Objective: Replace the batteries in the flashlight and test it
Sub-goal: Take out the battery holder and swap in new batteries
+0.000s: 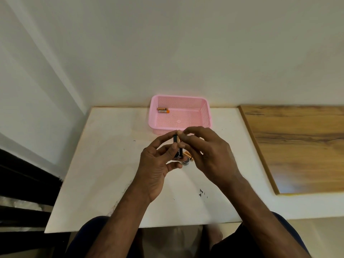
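Note:
My left hand (pixel 158 164) grips a small black battery holder (pixel 177 148) upright above the white table (pixel 104 164). My right hand (pixel 206 151) pinches a copper-topped battery (pixel 178 138) at the holder's top end, alongside its black casing. Below my hands, on the table, lie a dark round flashlight cap (pixel 186 162) and loose orange batteries (pixel 188 155), partly hidden by my right hand. The flashlight body is not visible.
A pink mesh basket (pixel 204 110) stands at the table's far edge against the wall, with two orange batteries (pixel 163 110) in its left part. A wooden surface (pixel 297 146) adjoins the table on the right. Dark railings sit at the lower left.

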